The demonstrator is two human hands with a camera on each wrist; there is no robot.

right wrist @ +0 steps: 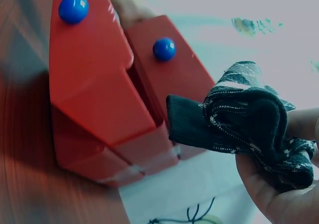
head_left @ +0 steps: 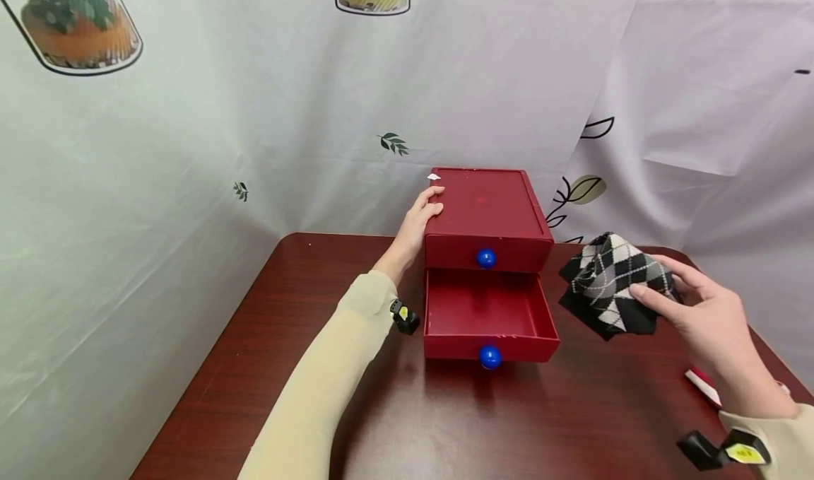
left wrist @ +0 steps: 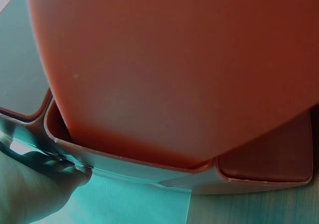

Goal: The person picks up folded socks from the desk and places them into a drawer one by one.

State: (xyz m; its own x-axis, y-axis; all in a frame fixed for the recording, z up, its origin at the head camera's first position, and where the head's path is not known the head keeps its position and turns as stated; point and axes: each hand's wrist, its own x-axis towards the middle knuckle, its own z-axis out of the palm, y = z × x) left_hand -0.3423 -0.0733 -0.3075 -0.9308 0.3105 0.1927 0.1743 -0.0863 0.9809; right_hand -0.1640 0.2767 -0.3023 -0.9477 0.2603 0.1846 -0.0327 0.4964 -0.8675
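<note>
A small red drawer cabinet (head_left: 481, 204) with blue round knobs stands on the table. Its upper drawer (head_left: 456, 251) is closed, while the lower drawer (head_left: 490, 303) is pulled out with its inside showing bare. At the cabinet's upper left edge rests my left hand (head_left: 413, 229), fingertips on the top. The left wrist view shows this hand (left wrist: 42, 184) against the cabinet's side, below the drawer's wall. My right hand (head_left: 712, 317) pinches a folded black, grey and white argyle sock (head_left: 613, 282) between thumb and fingers, to the right of the open drawer. Its black cuff (right wrist: 192, 124) points toward the cabinet.
A red and white object (head_left: 702, 387) lies on the brown table (head_left: 305, 338), partly behind my right wrist. Behind the table hangs a pale curtain (head_left: 305, 112) with plant prints, close to the cabinet's back. A white chip (head_left: 434, 177) shows at the cabinet's rear left corner.
</note>
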